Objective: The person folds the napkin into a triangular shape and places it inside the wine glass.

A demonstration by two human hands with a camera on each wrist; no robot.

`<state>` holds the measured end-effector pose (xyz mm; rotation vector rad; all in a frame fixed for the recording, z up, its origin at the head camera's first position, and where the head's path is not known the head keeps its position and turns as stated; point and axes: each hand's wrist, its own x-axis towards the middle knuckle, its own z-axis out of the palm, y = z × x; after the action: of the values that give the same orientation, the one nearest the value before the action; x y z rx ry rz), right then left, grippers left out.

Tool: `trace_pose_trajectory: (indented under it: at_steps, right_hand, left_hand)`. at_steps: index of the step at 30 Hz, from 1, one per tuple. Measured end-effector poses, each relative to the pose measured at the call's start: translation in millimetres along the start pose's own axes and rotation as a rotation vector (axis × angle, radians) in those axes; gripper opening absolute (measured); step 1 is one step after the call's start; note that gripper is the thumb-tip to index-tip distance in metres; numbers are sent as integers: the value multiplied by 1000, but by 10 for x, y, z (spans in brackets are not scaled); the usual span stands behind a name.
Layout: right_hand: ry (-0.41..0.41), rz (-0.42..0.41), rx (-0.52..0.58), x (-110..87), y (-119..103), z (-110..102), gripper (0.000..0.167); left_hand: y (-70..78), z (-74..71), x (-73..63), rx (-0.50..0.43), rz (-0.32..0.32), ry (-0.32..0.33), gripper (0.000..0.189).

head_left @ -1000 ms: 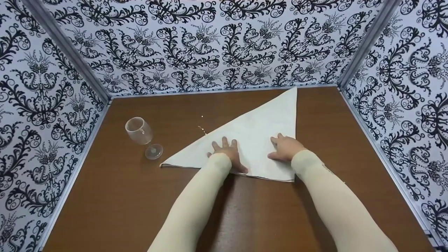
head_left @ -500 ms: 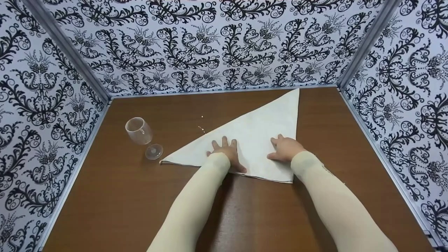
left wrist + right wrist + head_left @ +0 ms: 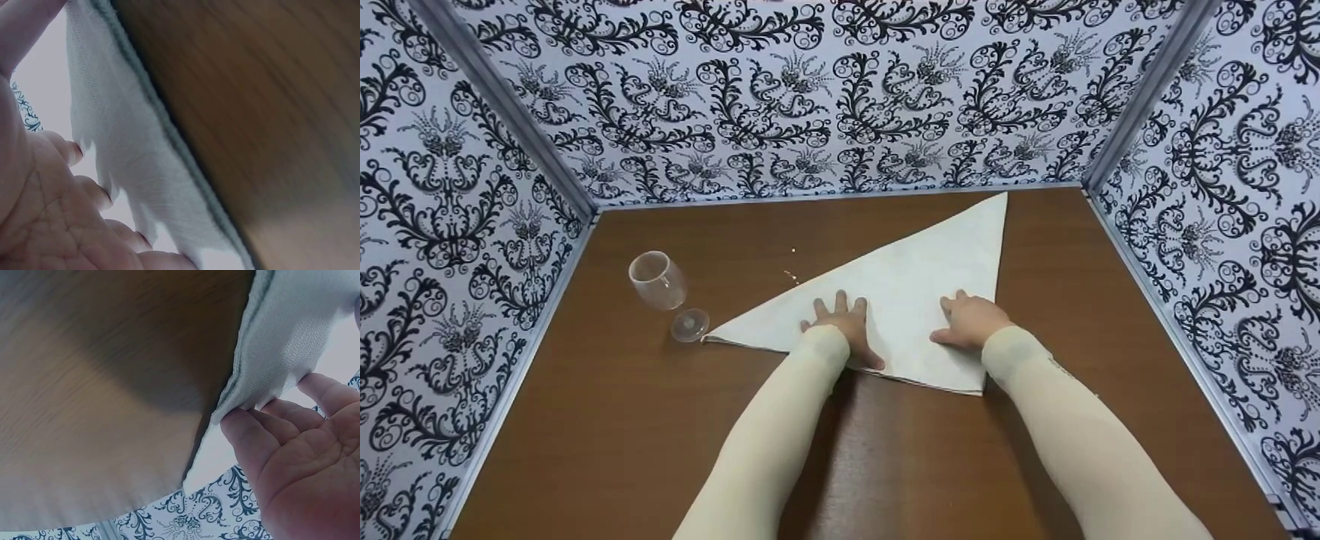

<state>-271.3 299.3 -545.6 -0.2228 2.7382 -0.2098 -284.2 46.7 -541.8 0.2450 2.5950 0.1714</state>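
Note:
A white cloth napkin (image 3: 900, 277), folded into a triangle, lies flat on the brown table. My left hand (image 3: 840, 330) rests on its near edge with the fingers spread and the thumb pointing right. Over the right part of the napkin, my right hand (image 3: 971, 320) touches it with its fingertips. In the left wrist view the left palm (image 3: 62, 225) shows, its fingertips against the cloth (image 3: 129, 129). The right wrist view has the right hand's fingers (image 3: 253, 439) pressed on the fabric (image 3: 275, 349) near its layered edge.
A clear stemmed glass (image 3: 658, 281) stands on the table (image 3: 607, 420), close to the napkin's left corner. Small white specks (image 3: 791, 276) lie behind the napkin. Patterned black-and-white walls (image 3: 810, 97) enclose the table at the back and sides.
The napkin has turned slightly clockwise under my hands. Its far tip has shifted right, and its left corner has moved up, away from me. Both hands have slid very slightly left.

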Motion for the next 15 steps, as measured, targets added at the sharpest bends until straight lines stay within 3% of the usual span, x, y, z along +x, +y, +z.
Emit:
trace_pose_trajectory:
  at_steps: [6,11,15]
  right_hand:
    - [11,-30,-63,-5,-4,19,84]
    - [17,-24,-63,-6,-19,30,85]
    - [23,-11,-61,-8,-40,35,86]
  left_hand:
    - [-27,-24,-45,21,20,-5,127]
    - [-35,-76,-142,24,48,22,122]
    - [-50,-81,-133,38,55,31,122]
